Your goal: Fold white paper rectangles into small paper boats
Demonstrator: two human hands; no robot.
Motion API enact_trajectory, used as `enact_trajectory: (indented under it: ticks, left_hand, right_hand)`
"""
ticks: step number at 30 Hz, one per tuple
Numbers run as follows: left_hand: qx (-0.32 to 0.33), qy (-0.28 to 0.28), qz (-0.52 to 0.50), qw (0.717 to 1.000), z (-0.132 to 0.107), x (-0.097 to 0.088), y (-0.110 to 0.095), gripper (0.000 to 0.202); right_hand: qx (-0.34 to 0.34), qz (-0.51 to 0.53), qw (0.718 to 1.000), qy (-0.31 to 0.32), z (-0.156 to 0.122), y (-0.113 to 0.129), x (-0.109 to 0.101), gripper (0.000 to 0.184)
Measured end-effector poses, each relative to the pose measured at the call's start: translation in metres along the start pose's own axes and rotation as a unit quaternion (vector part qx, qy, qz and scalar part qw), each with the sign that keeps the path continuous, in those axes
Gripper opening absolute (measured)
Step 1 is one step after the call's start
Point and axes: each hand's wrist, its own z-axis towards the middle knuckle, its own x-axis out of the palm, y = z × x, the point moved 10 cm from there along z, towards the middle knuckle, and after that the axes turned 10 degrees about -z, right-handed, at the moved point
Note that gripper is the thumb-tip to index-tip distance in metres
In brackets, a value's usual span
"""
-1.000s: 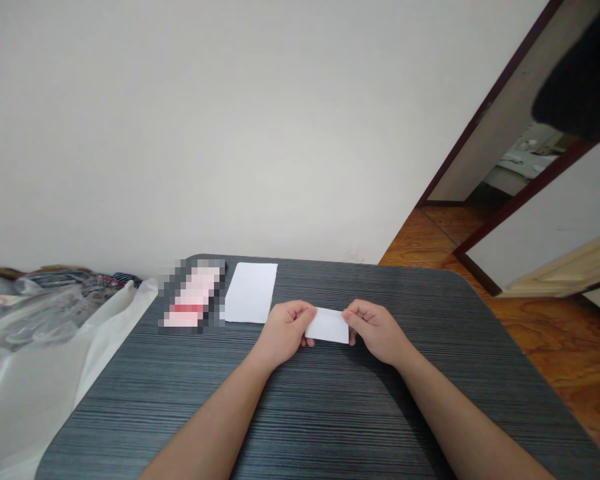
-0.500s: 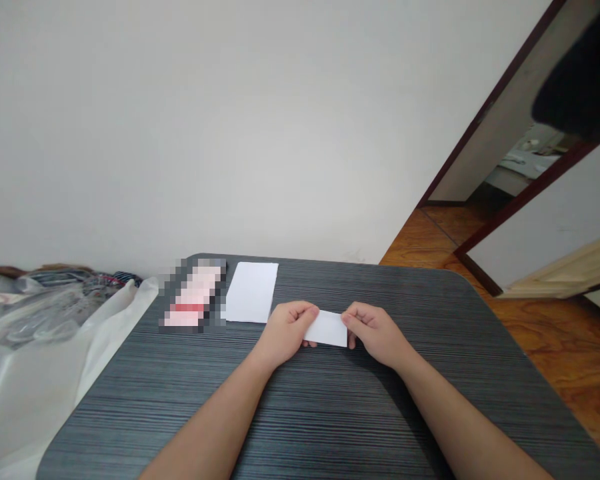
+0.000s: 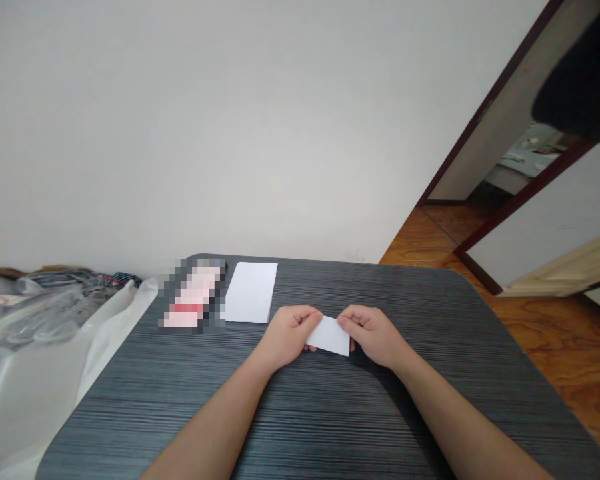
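Holding white paper slip (image 3: 329,336) | left hand (image 3: 287,335) | right hand (image 3: 371,335) | both pinching its 2 short ends

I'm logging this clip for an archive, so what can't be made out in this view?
Head view:
- Pixelated item: a mosaic blur hides what it is.
- White paper slip: its ends are hidden by the left hand and right hand.
- Dark object: blurred and cut off by the top right edge.
- Room through the doorway: too small.
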Motion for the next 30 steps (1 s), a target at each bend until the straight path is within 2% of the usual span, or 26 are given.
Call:
enact_trajectory:
  ticks: [11,18,23,27,30]
  left_hand:
    - [0.000,-0.011,0.007,1.000,0.004,-0.003,0.005,0.031]
    - [0.028,-0.020,0.069,0.997,0.002,-0.002,-0.005,0.024]
    - [0.036,-0.036,0.087,0.995,0.003,-0.006,-0.008,0.024]
    - [0.034,-0.059,0.069,0.995,0.004,-0.010,-0.004,0.023]
    - [-0.004,-0.050,-0.005,0.999,0.006,-0.009,0.009,0.025]
  right_hand:
    - [-0.005,-0.003,1.000,0.000,0.001,0.004,0.001,0.018]
    - [-0.021,-0.062,0.998,0.008,0.000,0.011,0.004,0.020]
    - [-0.005,-0.029,0.999,0.024,0.001,0.004,0.008,0.020]
    - [0.001,-0.038,0.999,0.017,0.001,0.002,0.002,0.023]
    - [-0.003,-0.056,0.998,-0.001,0.001,0.002,-0.004,0.025]
